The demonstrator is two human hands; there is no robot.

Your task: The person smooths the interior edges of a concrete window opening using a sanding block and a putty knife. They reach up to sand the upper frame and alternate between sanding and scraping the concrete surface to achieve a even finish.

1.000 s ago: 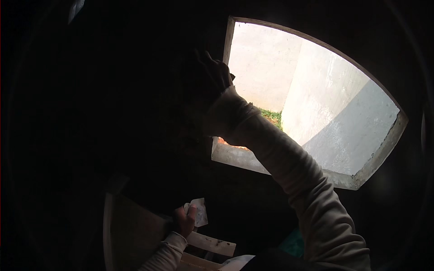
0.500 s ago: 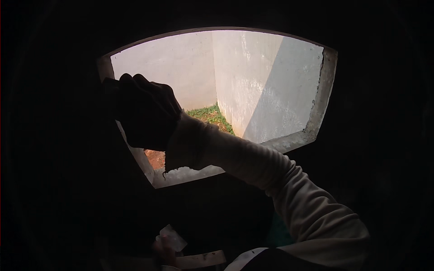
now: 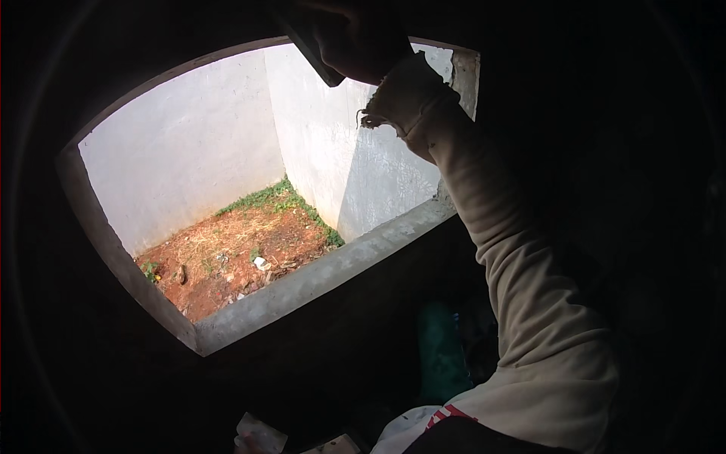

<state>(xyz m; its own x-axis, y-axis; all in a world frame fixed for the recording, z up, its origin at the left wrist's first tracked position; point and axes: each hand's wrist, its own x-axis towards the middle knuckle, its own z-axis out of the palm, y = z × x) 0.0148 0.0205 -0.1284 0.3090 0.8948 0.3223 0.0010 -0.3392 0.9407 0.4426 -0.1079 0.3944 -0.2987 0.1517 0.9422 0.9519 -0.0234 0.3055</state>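
1. The right hand (image 3: 363, 38), raised before the window opening (image 3: 325, 280), is closed around a dark flat-edged piece (image 3: 316, 54), near the opening's upper edge.
2. The left hand (image 3: 243, 446), mostly cut off below, grips a pale flat piece (image 3: 263, 434).
3. Red marking (image 3: 449, 413) shows on white cloth (image 3: 403, 430) near the right sleeve (image 3: 522, 280); any lettering is unreadable.

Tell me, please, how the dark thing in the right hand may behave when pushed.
Probably stiff: the dark thing juts past the right hand without drooping. It may not roll easily, since its visible end looks angular.
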